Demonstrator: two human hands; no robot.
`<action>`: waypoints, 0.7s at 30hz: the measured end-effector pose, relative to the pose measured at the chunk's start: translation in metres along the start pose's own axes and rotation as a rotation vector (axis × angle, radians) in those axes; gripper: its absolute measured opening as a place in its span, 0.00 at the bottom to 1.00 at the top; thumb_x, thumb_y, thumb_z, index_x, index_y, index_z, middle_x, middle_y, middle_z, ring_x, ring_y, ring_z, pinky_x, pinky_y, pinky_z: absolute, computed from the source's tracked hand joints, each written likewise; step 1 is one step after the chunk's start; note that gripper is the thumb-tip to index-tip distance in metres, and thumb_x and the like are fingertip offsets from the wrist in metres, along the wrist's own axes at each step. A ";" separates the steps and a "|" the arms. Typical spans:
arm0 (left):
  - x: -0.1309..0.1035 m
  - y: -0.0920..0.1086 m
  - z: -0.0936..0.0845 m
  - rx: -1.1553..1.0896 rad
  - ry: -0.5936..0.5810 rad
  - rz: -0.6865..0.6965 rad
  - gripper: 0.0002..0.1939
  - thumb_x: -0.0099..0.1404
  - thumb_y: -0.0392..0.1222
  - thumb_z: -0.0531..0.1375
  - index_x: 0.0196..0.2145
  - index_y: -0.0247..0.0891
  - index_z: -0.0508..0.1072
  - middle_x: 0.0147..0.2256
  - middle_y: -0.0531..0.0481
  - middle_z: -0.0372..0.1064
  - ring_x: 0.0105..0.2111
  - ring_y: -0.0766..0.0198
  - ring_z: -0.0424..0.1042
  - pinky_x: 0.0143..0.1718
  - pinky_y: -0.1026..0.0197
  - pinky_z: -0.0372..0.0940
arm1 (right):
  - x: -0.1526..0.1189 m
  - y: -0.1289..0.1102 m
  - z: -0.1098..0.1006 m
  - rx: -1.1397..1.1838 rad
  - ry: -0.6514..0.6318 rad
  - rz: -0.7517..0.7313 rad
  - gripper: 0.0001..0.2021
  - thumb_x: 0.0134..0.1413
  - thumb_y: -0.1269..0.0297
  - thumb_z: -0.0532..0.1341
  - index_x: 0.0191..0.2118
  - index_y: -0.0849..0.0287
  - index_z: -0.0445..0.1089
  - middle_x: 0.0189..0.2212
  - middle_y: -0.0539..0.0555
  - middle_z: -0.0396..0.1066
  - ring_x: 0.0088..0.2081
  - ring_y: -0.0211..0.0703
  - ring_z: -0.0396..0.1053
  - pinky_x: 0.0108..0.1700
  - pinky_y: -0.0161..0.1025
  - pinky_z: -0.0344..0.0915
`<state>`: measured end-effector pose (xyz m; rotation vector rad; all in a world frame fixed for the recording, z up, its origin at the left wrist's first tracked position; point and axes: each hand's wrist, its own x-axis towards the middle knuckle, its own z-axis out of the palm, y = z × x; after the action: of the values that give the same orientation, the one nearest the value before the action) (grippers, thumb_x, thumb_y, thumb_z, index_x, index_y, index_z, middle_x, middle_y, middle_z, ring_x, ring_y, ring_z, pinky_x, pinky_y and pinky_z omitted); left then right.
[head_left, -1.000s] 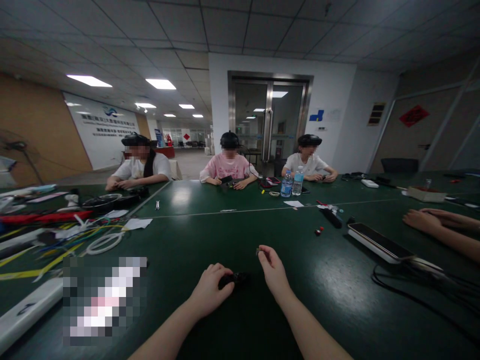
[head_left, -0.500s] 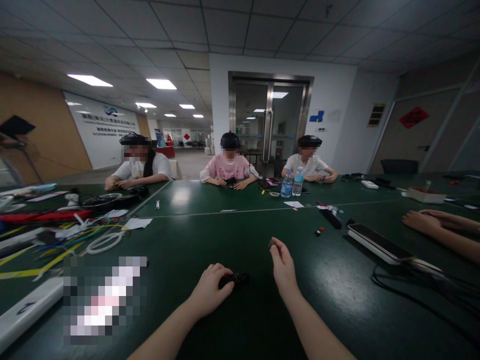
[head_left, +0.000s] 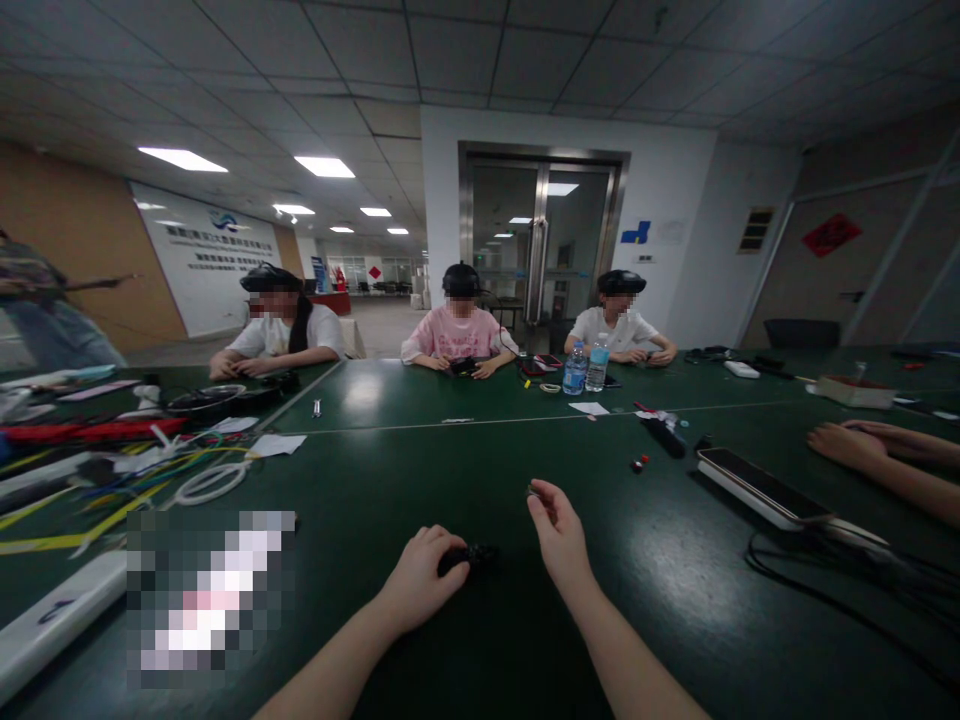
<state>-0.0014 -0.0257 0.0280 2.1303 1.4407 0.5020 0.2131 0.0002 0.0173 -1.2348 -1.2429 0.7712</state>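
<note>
My left hand is closed around one end of a small black object at the dark green tabletop. Its other end sticks out to the right of my thumb; its kind is too dark to make out. To the right, my right hand is raised a little, thumb and forefinger pinched together. Between those fingertips sits a tiny dark piece, too small to name. A gap of bare tabletop separates the two hands.
A phone lies on a white block at right, black cables trailing from it. Another person's hands rest beyond. Tangled wires and a white power strip lie left. Two water bottles stand far off, near seated people.
My right hand has shifted slightly left, toward my left hand, its fingertips turning inward. My left hand has hardly moved. At the far left, a walking person has come into view.
</note>
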 end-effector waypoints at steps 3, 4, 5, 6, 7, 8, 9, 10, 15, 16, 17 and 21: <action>0.000 0.000 0.000 -0.016 -0.008 -0.018 0.20 0.61 0.54 0.50 0.46 0.43 0.69 0.44 0.49 0.65 0.45 0.58 0.62 0.44 0.58 0.58 | -0.001 0.003 0.001 -0.037 -0.051 0.006 0.16 0.51 0.56 0.55 0.46 0.54 0.66 0.44 0.53 0.69 0.46 0.47 0.66 0.49 0.45 0.62; 0.000 0.000 0.000 -0.013 -0.009 -0.021 0.20 0.61 0.54 0.50 0.46 0.43 0.69 0.45 0.49 0.65 0.45 0.58 0.62 0.44 0.58 0.58 | -0.001 0.004 0.002 -0.047 -0.070 0.007 0.16 0.51 0.56 0.55 0.46 0.53 0.66 0.44 0.53 0.69 0.46 0.46 0.66 0.49 0.45 0.62; -0.001 0.000 -0.001 -0.007 -0.010 -0.020 0.20 0.61 0.54 0.50 0.46 0.43 0.69 0.45 0.49 0.65 0.45 0.58 0.62 0.44 0.58 0.58 | -0.001 0.005 0.002 -0.055 -0.088 0.008 0.16 0.51 0.57 0.55 0.46 0.53 0.66 0.44 0.52 0.69 0.46 0.46 0.66 0.49 0.45 0.62; -0.001 0.000 -0.001 0.002 -0.009 -0.017 0.21 0.61 0.54 0.50 0.46 0.43 0.69 0.45 0.49 0.65 0.45 0.58 0.62 0.45 0.57 0.58 | -0.001 0.005 0.003 -0.062 -0.106 0.011 0.17 0.51 0.57 0.56 0.47 0.54 0.65 0.44 0.52 0.69 0.46 0.46 0.66 0.49 0.45 0.62; -0.001 0.000 -0.001 0.011 -0.007 -0.014 0.21 0.61 0.54 0.50 0.46 0.42 0.69 0.44 0.48 0.65 0.45 0.58 0.61 0.45 0.57 0.57 | -0.001 0.006 0.003 -0.068 -0.124 0.015 0.17 0.51 0.58 0.56 0.47 0.54 0.65 0.44 0.52 0.69 0.46 0.46 0.66 0.49 0.44 0.62; -0.001 0.000 0.000 0.016 -0.009 -0.012 0.21 0.61 0.54 0.50 0.46 0.42 0.69 0.44 0.48 0.65 0.45 0.58 0.61 0.45 0.57 0.57 | -0.002 0.006 0.004 -0.074 -0.145 0.017 0.18 0.50 0.58 0.56 0.48 0.54 0.65 0.43 0.52 0.70 0.46 0.45 0.66 0.49 0.44 0.62; -0.001 0.000 0.000 0.017 -0.007 -0.008 0.21 0.61 0.54 0.50 0.46 0.42 0.68 0.44 0.48 0.65 0.45 0.58 0.62 0.45 0.57 0.58 | -0.002 0.005 0.005 -0.081 -0.171 0.018 0.17 0.50 0.58 0.56 0.47 0.54 0.65 0.43 0.52 0.70 0.46 0.45 0.66 0.49 0.44 0.62; -0.001 -0.001 0.000 0.015 -0.004 -0.004 0.21 0.61 0.54 0.50 0.46 0.42 0.68 0.44 0.48 0.65 0.44 0.58 0.62 0.44 0.58 0.58 | -0.003 0.004 0.005 -0.088 -0.204 0.017 0.17 0.50 0.58 0.56 0.47 0.54 0.66 0.42 0.52 0.70 0.46 0.45 0.67 0.49 0.44 0.62; 0.000 -0.002 0.001 0.000 0.018 0.014 0.19 0.61 0.53 0.51 0.45 0.43 0.69 0.43 0.49 0.65 0.43 0.58 0.62 0.43 0.57 0.58 | -0.009 -0.004 0.010 -0.117 -0.390 0.023 0.13 0.50 0.60 0.58 0.43 0.53 0.69 0.40 0.51 0.71 0.45 0.45 0.67 0.49 0.44 0.61; 0.000 -0.002 0.001 0.003 0.021 0.015 0.19 0.61 0.53 0.51 0.45 0.43 0.69 0.42 0.49 0.65 0.43 0.58 0.62 0.43 0.57 0.58 | -0.011 -0.005 0.011 -0.115 -0.420 0.026 0.13 0.50 0.60 0.58 0.43 0.53 0.69 0.40 0.51 0.71 0.45 0.45 0.67 0.49 0.44 0.61; 0.000 -0.001 0.001 0.007 0.023 0.016 0.19 0.61 0.53 0.51 0.45 0.43 0.69 0.42 0.49 0.65 0.43 0.58 0.62 0.43 0.57 0.58 | -0.012 -0.006 0.012 -0.110 -0.448 0.028 0.14 0.49 0.60 0.58 0.43 0.53 0.69 0.41 0.51 0.71 0.45 0.44 0.67 0.49 0.44 0.61; 0.000 -0.001 0.001 0.017 0.027 0.032 0.18 0.62 0.52 0.51 0.44 0.43 0.70 0.41 0.49 0.65 0.42 0.59 0.62 0.43 0.58 0.58 | -0.017 -0.006 0.014 -0.126 -0.485 0.016 0.15 0.49 0.61 0.58 0.44 0.51 0.69 0.42 0.50 0.70 0.45 0.44 0.66 0.49 0.44 0.61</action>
<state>-0.0013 -0.0258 0.0266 2.1711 1.4326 0.5341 0.1945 -0.0131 0.0166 -1.1968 -1.6952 1.0578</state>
